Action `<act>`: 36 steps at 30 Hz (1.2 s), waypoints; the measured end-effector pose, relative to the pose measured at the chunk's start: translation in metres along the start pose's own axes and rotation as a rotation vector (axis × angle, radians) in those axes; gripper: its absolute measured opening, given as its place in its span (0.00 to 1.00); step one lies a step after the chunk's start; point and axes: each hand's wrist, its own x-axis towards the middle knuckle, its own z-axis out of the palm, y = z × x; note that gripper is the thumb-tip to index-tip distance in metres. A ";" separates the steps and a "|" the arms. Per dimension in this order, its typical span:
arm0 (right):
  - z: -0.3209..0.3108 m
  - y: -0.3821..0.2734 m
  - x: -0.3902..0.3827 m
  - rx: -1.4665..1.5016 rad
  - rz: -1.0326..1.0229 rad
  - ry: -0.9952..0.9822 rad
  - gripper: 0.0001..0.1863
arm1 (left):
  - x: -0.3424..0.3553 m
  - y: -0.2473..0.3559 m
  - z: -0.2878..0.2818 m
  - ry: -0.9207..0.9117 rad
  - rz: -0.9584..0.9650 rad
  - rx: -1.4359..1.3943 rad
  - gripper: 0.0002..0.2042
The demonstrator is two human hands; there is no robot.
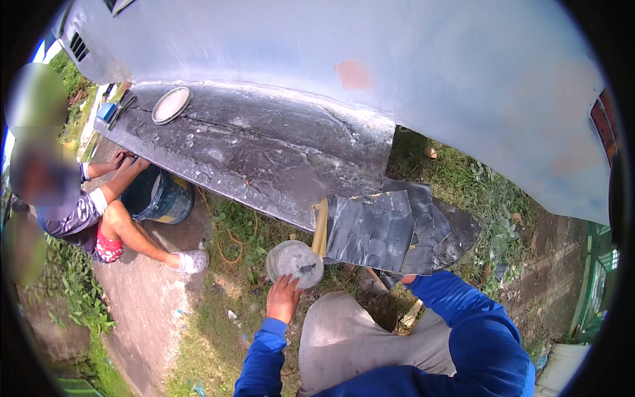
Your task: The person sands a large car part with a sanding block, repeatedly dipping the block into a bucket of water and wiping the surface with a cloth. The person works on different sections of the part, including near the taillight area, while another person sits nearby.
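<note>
My left hand (283, 301) is at the near rim of a round translucent tub (276, 259), its fingers hooked over the edge. Inside the tub there is pale grey stuff with a dark patch. On the right, my right hand (409, 278) reaches under the near edge of a stack of dark, scuffed sheets (370, 228). Its fingers are hidden there, so their grip does not show. A yellowish wooden strip (321, 227) stands between the tub and the sheets. Beyond them stretches a long dark panel (264, 155) with whitish smears.
A person (63, 205) sits at the left, hands over a dark blue bucket (162, 198). A round whitish lid (171, 106) and a small blue object (106, 112) lie on the panel. A large grey-blue curved body (430, 73) rises behind. Grass and an orange cord (231, 251) lie below.
</note>
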 end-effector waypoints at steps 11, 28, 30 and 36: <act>0.045 0.139 -0.515 -0.695 1.443 0.579 0.16 | 0.240 0.102 -0.318 0.627 0.274 -0.175 0.10; -0.287 -0.267 -0.263 -1.786 -0.011 1.480 0.29 | 0.294 0.094 -0.297 0.413 0.269 -0.028 0.23; -0.265 -0.233 -0.301 -1.719 0.048 1.410 0.32 | 0.294 0.101 -0.301 0.401 0.291 -0.091 0.23; -0.317 -0.293 -0.249 -1.985 -0.180 1.385 0.17 | 0.291 0.104 -0.304 0.372 0.331 -0.019 0.23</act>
